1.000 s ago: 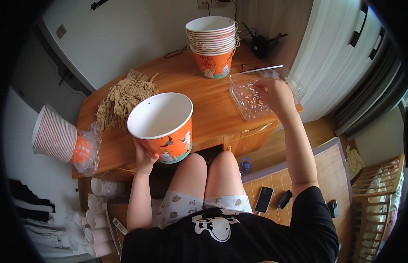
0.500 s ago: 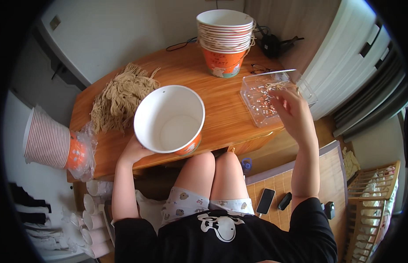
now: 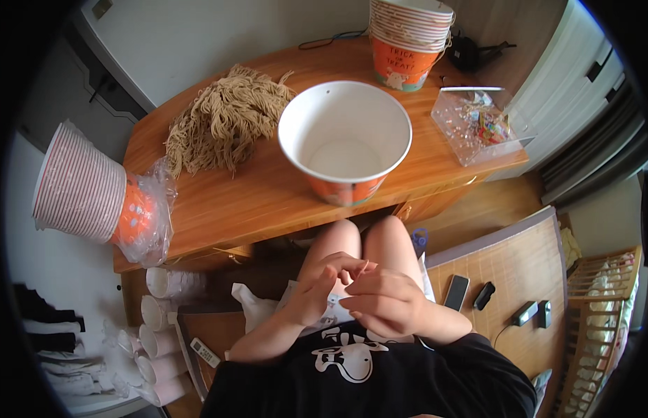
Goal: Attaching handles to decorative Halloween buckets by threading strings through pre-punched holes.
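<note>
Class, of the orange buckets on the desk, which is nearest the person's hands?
The single bucket near the front of the desk. It stands alone; the others are nested: an upright stack at the back, a tipped stack at the left.

Left fingers [image 3: 339, 263] and right fingers [image 3: 381, 282] bent, close together

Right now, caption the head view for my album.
Left hand and right hand close together, an orange bucket standing on the wooden desk beside tan cords.
</note>
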Demonstrator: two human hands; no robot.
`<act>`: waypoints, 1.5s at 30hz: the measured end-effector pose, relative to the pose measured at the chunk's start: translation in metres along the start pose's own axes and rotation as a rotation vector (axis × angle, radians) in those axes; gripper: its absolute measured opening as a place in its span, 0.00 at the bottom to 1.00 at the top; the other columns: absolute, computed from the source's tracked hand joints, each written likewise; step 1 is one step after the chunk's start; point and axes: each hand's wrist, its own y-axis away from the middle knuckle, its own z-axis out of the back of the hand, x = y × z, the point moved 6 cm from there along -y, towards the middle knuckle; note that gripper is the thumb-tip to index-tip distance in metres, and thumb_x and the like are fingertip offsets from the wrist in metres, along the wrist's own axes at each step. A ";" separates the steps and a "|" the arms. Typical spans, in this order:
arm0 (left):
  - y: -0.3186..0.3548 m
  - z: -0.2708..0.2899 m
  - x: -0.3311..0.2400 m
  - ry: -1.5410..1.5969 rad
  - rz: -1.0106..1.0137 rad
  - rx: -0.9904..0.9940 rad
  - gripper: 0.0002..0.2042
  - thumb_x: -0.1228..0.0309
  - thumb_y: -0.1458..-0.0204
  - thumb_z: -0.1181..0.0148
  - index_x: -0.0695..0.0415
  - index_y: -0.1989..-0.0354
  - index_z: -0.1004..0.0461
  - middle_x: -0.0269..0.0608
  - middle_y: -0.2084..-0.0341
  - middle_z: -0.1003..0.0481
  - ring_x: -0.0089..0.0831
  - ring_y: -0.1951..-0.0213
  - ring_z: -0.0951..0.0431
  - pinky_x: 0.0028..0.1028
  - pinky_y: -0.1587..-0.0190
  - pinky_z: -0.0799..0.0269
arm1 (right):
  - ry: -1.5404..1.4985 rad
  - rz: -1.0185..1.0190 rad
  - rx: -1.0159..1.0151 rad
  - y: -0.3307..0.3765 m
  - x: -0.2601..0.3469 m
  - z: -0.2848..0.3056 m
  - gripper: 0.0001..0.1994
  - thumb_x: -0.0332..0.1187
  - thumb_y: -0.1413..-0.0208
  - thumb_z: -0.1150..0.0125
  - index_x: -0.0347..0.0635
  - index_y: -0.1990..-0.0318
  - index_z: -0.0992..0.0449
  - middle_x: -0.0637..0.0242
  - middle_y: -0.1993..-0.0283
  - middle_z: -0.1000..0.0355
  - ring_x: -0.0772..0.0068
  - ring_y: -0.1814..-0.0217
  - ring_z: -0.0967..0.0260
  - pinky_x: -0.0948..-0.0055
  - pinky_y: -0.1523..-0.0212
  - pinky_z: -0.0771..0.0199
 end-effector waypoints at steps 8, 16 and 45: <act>0.022 0.023 0.028 0.507 0.165 -0.265 0.15 0.60 0.31 0.51 0.58 0.47 0.30 0.36 0.59 0.25 0.27 0.55 0.25 0.29 0.53 0.27 | -0.054 -0.134 0.175 0.037 0.002 -0.076 0.12 0.26 0.49 0.36 0.37 0.55 0.21 0.60 0.55 0.26 0.58 0.55 0.25 0.63 0.53 0.21; 0.024 0.047 0.003 0.690 0.148 -0.179 0.12 0.59 0.29 0.56 0.51 0.59 0.32 0.25 0.78 0.42 0.17 0.77 0.43 0.20 0.77 0.46 | -0.321 -0.387 0.337 0.086 -0.010 -0.122 0.06 0.25 0.44 0.38 0.38 0.58 0.20 0.60 0.59 0.25 0.56 0.57 0.23 0.62 0.55 0.21; 0.012 0.026 0.000 -0.095 0.115 -0.059 0.11 0.67 0.31 0.51 0.60 0.47 0.31 0.27 0.68 0.30 0.13 0.69 0.38 0.16 0.67 0.43 | 0.350 -0.319 -0.254 0.003 -0.034 -0.010 0.14 0.26 0.54 0.26 0.52 0.59 0.21 0.81 0.66 0.26 0.72 0.64 0.36 0.68 0.57 0.41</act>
